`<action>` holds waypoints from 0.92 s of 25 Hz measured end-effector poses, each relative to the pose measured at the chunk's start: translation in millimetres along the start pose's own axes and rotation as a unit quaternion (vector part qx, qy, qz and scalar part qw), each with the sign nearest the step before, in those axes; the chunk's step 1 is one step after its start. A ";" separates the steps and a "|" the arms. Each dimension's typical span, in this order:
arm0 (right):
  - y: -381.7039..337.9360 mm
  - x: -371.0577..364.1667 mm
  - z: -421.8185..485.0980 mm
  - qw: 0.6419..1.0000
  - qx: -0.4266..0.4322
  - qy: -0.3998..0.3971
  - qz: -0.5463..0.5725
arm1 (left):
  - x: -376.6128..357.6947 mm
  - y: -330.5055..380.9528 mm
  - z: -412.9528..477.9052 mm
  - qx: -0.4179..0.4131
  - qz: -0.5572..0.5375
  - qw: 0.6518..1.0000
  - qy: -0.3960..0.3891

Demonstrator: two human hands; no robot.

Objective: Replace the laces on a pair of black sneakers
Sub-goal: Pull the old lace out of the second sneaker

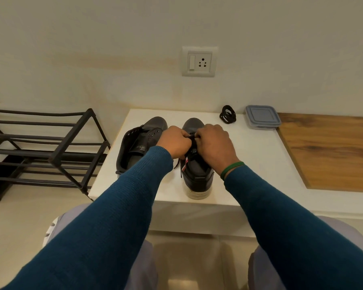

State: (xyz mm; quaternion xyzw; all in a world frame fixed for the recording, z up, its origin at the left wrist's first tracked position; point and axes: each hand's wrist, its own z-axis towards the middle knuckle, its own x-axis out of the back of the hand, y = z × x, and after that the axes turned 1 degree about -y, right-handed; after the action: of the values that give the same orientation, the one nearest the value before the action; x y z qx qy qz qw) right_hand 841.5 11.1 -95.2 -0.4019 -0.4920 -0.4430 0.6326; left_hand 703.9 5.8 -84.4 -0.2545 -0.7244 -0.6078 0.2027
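Two black sneakers stand side by side on a low white table [249,164], toes toward the wall. The left sneaker [138,143] has empty eyelets and an open tongue. Over the lace area of the right sneaker [197,174], my left hand [175,143] and my right hand [215,145] meet, each pinching the black lace [192,137] between fingers and thumb. A loose lace end [177,164] hangs down the shoe's left side. My hands hide the eyelets of that shoe.
A coiled bundle of black laces [228,114] lies at the table's back edge, beside a lidded grey plastic container [262,117]. A wooden surface [331,151] adjoins on the right. A black metal shoe rack [44,151] stands left. A wall socket [199,61] is above.
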 end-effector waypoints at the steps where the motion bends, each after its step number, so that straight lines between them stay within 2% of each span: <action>1: 0.9 2.0 0.6 0.999 -0.003 0.026 0.041 | -0.3 0.5 -0.3 0.005 -0.004 1.000 0.003; 2: 1.3 5.1 0.7 0.986 -0.029 0.074 0.148 | -0.1 0.8 -0.9 0.009 -0.010 1.000 0.006; 3: 2.2 11.4 1.8 0.931 -0.096 0.142 0.322 | 0.3 0.9 -1.8 0.013 -0.018 1.000 0.008; 4: 6.3 18.8 4.4 0.820 -0.179 0.217 0.498 | 0.5 0.8 -2.3 0.014 -0.026 1.000 0.008; 5: 14.1 23.5 6.7 0.709 -0.263 0.280 0.592 | 0.5 0.3 -2.7 0.014 -0.032 0.999 0.007; 6: 22.7 26.4 7.3 0.653 -0.330 0.309 0.608 | 0.2 -0.4 -3.1 0.013 -0.036 0.999 0.005; 7: 27.9 28.0 6.7 0.666 -0.368 0.293 0.580 | 0.1 -0.8 -3.3 0.011 -0.039 0.999 0.004; 8: 32.3 24.6 6.2 0.734 -0.366 0.242 0.518 | 0.0 -1.4 -3.5 0.011 -0.042 0.999 0.004; 9: 32.9 18.3 4.8 0.818 -0.313 0.185 0.445 | -0.1 -2.2 -3.5 0.010 -0.044 0.999 0.005; 10: 27.3 13.5 2.3 0.898 -0.224 0.122 0.358 | 0.2 -2.6 -3.3 0.009 -0.045 0.999 0.005; 11: 18.2 9.1 -0.2 0.955 -0.130 0.076 0.256 | 0.2 -2.5 -3.3 0.008 -0.043 0.999 0.003; 12: 8.0 6.0 -2.7 0.985 -0.055 0.041 0.156 | 0.7 -1.5 -3.2 0.006 -0.039 0.999 0.001; 13: 0.4 2.3 -4.0 0.997 -0.018 0.006 0.079 | 1.0 -0.5 -3.1 0.004 -0.035 0.999 -0.002; 15: -4.8 3.8 -1.6 1.000 -0.005 -0.012 0.014 | 2.6 0.6 -2.0 0.011 -0.032 0.999 -0.008; 16: -3.9 6.8 -1.0 0.999 -0.009 -0.017 0.047 | 2.8 0.5 -1.0 0.017 -0.032 0.999 -0.011; 17: -2.3 10.5 0.7 0.991 -0.031 -0.014 0.131 | 2.9 0.5 -0.2 0.024 -0.032 0.999 -0.013; 18: 1.4 16.5 2.6 0.958 -0.085 0.011 0.274 | 3.0 0.5 -0.4 0.031 -0.032 0.999 -0.014; 19: 8.0 27.6 4.8 0.883 -0.160 0.068 0.436 | 3.0 0.8 -0.5 0.036 -0.034 0.999 -0.015; 20: 18.5 38.5 8.3 0.781 -0.233 0.154 0.558 | 2.9 0.7 -0.7 0.038 -0.038 0.998 -0.014; 21: 31.8 46.0 10.0 0.708 -0.288 0.222 0.606 | 2.4 -0.3 -0.5 0.036 -0.044 0.998 -0.010; 22: 46.7 49.1 10.1 0.687 -0.321 0.251 0.601 | 1.9 -0.7 -1.2 0.026 -0.045 0.999 -0.006; 23: 56.6 48.6 7.8 0.711 -0.334 0.231 0.574 | 0.7 -0.5 -1.9 0.007 -0.034 0.999 -0.001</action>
State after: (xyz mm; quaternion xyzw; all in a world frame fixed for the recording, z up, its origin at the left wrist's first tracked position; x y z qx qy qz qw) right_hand 899.5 26.5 -50.3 -0.6774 0.1753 -0.2089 0.6832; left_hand 703.0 3.9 -84.0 -0.2288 -0.7370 -0.6090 0.1831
